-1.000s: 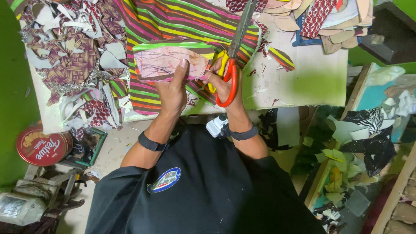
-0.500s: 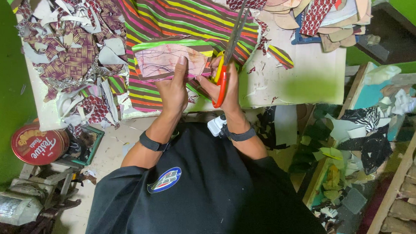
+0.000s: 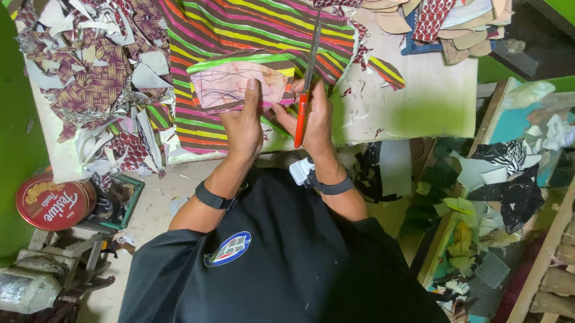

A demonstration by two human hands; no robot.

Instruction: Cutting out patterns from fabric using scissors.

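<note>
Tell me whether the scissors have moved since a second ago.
Yes. The scissors have closed and swung upright: the handles, earlier splayed right, now line up, judged against the table edge.
</note>
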